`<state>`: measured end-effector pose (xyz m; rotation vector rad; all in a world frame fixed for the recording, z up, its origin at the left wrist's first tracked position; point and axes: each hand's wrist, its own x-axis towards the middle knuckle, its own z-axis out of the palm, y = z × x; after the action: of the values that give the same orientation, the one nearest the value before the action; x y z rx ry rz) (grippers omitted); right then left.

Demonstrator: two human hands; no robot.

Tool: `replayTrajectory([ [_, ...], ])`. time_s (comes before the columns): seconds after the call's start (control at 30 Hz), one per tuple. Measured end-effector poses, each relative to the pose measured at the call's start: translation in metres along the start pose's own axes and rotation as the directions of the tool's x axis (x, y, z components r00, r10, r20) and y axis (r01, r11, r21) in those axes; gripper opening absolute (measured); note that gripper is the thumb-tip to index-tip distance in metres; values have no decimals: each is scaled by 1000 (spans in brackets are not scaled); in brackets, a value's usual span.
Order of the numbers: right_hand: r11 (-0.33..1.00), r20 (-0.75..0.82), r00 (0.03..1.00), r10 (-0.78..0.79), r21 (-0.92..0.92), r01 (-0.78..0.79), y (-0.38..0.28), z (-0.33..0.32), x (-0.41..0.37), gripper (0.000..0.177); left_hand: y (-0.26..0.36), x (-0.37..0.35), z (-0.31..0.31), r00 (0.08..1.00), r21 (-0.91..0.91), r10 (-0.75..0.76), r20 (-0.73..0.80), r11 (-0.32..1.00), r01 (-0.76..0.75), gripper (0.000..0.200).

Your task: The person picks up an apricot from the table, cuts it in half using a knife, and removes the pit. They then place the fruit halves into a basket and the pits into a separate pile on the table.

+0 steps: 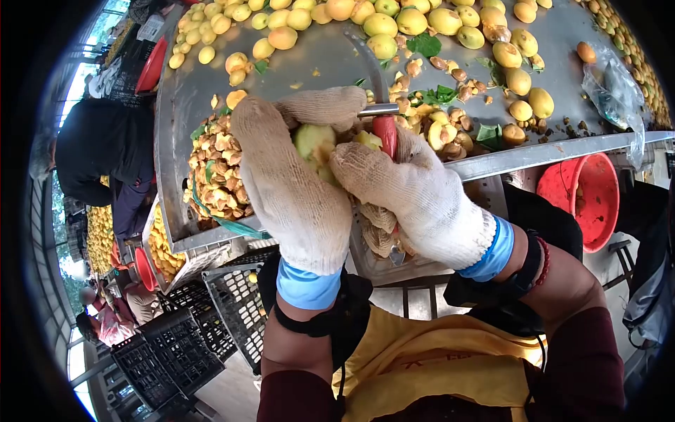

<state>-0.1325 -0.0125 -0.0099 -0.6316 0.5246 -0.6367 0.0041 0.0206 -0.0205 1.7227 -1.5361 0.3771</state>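
Fruit by the metal table: left hand fingers clamp it, prob for steadiness; right hand fingers grip red handle.

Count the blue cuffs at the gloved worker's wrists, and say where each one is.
2. One blue cuff shows at the base of the gloved left hand, the other blue cuff at the base of the gloved right hand. No others are visible.

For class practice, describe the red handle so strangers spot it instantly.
Find the metal table, then the gloved right hand at its near edge. That hand holds the red handle, beside the pale greenish fruit; its red sets it apart from fruit and glove.
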Motion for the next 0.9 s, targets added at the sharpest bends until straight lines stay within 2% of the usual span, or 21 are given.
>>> replayTrajectory([
  [0.03, 998, -26, 999, 41, 50, -40, -1, 0, 0, 19, -7, -1, 3, 995, 145, 103, 2, 984, -102, 69],
  [0.07, 992, -47, 995, 83, 99, -78, -4, 0, 1, 19, -9, 0, 3, 995, 147, 99, -1, 984, -98, 69],
  [0.1, 989, 0, 993, 121, 83, -121, -12, -4, 1, 23, -6, 8, 2, 977, -494, -201, 68, 844, 208, 67],
  [0.13, 971, 181, 975, 129, 176, -162, -14, -20, 4, 29, -2, 18, 1, 883, -877, -367, 294, 263, 402, 66],
  [0.17, 968, 166, 975, 145, 178, -175, -16, -28, 2, 29, 0, 25, 1, 767, -799, -315, 559, -451, 397, 66],
  [0.2, 965, 154, 975, 162, 183, -190, -19, -30, 1, 29, -2, 26, 2, 778, -810, -316, 543, -442, 386, 66],
  [0.27, 970, 67, 968, 241, 21, -243, -41, -28, -10, 30, -9, 22, 6, 728, -831, -434, 531, -98, 548, 74],
  [0.3, 953, 36, 963, 269, -158, -260, -50, -26, -15, 32, 1, 28, 6, 733, -855, -532, 425, 29, 517, 82],
  [0.33, 902, -4, 957, 290, -332, -275, -57, -23, -21, 35, -4, 30, 3, 735, -859, -536, 415, 34, 510, 82],
  [0.4, 780, 69, 927, 368, -566, -267, -55, -34, -28, 42, -16, 30, -5, 669, -791, -421, 612, -314, 526, 89],
  [0.43, 757, 205, 942, 264, -650, -71, -45, -52, -31, 46, -25, 26, -4, 699, -769, -337, 631, -392, 505, 94],
  [0.5, 589, 405, 913, 45, -749, 303, -43, -61, -35, 45, -30, 18, -7, 731, -767, -272, 626, -384, 514, 94],
  [0.53, 588, 407, 912, 44, -749, 306, -48, -63, -39, 45, -30, 16, -10, 750, -756, -200, 630, -380, 533, 94],
  [0.6, 225, 208, 978, 14, -954, 199, -64, -70, -50, 32, -21, 14, -13, 710, -736, -231, 665, -367, 569, 94],
  [0.63, 501, -91, 990, 107, -855, -133, -80, -48, -56, 26, -13, 15, -13, 668, -713, -261, 697, -357, 604, 94],
  [0.67, 605, -106, 992, 69, -786, -126, -87, -49, -60, 21, -5, 16, -13, 624, -687, -289, 726, -351, 636, 94],
  [0.73, 639, 47, 938, -343, -721, 270, -87, -50, -54, 21, 8, 17, -8, 604, -674, -299, 739, -360, 645, 93],
  [0.8, 505, 73, 813, -578, -750, 427, -96, -54, -48, 39, 12, 13, 1, 633, -679, -248, 734, -314, 664, 94],
  [0.83, 637, -95, 732, -675, -576, 513, -96, -54, -39, 36, 29, 18, -4, 586, -663, -310, 749, -346, 664, 96],
  [0.87, 744, 175, 790, -588, -266, 613, -115, -69, -35, 35, 36, 17, -4, 584, -658, -303, 753, -351, 666, 96],
  [0.9, 789, 84, 791, -606, -64, 611, -115, -58, -34, 38, 43, 15, -4, 608, -674, -305, 733, -202, 711, 95],
])
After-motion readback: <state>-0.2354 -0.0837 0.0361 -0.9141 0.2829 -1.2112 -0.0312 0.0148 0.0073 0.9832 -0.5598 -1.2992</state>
